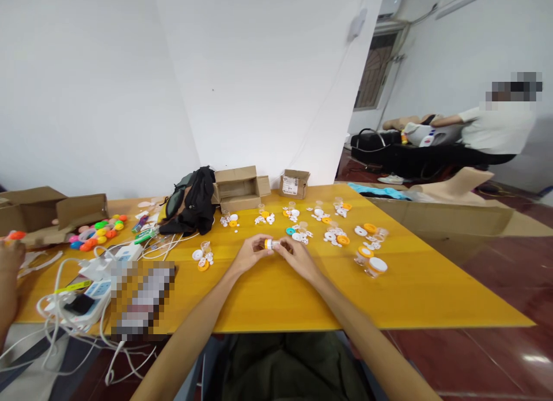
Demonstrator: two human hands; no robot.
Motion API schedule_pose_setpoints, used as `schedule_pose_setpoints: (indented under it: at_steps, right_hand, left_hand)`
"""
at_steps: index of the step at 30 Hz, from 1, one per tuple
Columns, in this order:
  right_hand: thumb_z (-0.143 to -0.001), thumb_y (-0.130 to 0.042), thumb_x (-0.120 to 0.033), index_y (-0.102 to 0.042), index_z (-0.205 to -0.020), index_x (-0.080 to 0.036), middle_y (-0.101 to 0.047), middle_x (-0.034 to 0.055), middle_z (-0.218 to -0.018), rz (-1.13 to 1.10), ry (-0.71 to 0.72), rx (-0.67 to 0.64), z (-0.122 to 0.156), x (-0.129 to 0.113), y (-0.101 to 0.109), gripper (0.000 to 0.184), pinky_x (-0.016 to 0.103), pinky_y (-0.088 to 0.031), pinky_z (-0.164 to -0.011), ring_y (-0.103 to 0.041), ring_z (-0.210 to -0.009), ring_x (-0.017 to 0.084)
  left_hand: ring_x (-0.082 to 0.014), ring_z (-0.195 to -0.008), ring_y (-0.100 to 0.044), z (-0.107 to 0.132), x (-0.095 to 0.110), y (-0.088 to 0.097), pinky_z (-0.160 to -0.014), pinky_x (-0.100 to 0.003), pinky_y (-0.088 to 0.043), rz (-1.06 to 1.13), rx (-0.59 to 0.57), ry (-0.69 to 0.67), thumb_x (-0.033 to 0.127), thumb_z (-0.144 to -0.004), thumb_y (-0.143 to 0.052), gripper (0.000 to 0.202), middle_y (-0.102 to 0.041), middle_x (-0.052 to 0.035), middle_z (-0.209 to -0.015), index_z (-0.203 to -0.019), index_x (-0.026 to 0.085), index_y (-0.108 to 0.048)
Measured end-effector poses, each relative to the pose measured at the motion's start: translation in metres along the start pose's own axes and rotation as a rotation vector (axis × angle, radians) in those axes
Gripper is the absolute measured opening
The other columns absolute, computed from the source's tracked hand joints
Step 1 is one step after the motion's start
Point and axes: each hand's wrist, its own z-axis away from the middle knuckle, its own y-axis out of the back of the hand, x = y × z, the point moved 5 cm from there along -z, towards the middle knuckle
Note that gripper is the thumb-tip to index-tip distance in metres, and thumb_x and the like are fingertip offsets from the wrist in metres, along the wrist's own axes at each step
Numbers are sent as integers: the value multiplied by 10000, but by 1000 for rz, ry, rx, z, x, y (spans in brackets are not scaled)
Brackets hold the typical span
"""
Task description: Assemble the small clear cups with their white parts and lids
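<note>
My left hand (249,253) and my right hand (298,255) meet over the middle of the yellow table (276,300). Both pinch a small clear cup with an orange and white lid (272,244) between their fingertips. Around them lie several small clear cups, white lids, orange lids and dice, such as a white-lidded cup (377,266) to the right and a white lid with dice (203,257) to the left.
A black bag (192,200) and open cardboard boxes (239,188) stand at the table's back. Coloured round pieces (97,233), cables and a power strip (86,286) crowd the left side. Another person's hand (9,268) shows at far left. A person sits at the far right (496,130).
</note>
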Motion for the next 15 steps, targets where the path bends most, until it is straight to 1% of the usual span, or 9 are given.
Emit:
schedule_pose_setpoints:
  at_steps: [2,4,7,9,12,15]
  right_hand:
    - [-773,-630,-542,-596,-817,-222,-679,12,-793,-118,-6,4,-1,1,-2,325,316,-488,-693,-631,-753,198]
    - [-718,-696,-534,-600,-874,-224,-694,18,-846,-238,-37,-24,-2,4,-5,360,322,-513,-708,-650,-783,201]
    - [-656,-763,-509,-592,-910,-234,-697,19,-877,-371,-105,-65,-3,10,-10,412,306,-532,-643,-658,-774,198]
    - [-636,-783,-488,-590,-913,-240,-688,13,-875,-415,-136,-65,-3,12,-11,419,287,-529,-588,-654,-758,191]
    - [-624,-796,-465,-598,-900,-241,-676,5,-856,-435,-147,-47,-2,10,-11,407,269,-525,-550,-646,-741,182]
    - [-626,-792,-474,-606,-883,-235,-677,3,-828,-437,-143,-39,-2,7,-10,397,267,-528,-540,-647,-728,182]
  left_hand:
    - [-215,-915,-664,1,3,-1,-845,-315,-488,-63,18,-37,291,-645,-825,366,-748,-62,-978,-975,176,-714]
    - [-211,-909,-657,2,7,-1,-841,-309,-481,-131,43,-80,263,-670,-800,315,-748,-54,-978,-965,185,-724]
    - [-206,-912,-648,4,13,-1,-860,-309,-476,-186,74,-144,215,-690,-776,267,-745,-41,-966,-952,198,-734]
    - [-195,-883,-641,5,14,-2,-851,-307,-482,-189,77,-177,204,-701,-764,256,-735,-36,-941,-956,202,-735]
    - [-172,-829,-621,4,13,-4,-780,-283,-496,-162,78,-210,213,-700,-762,245,-691,-39,-953,-944,201,-741]
    - [-161,-824,-618,2,10,-5,-750,-267,-502,-99,74,-198,234,-675,-788,294,-651,-47,-992,-962,198,-735]
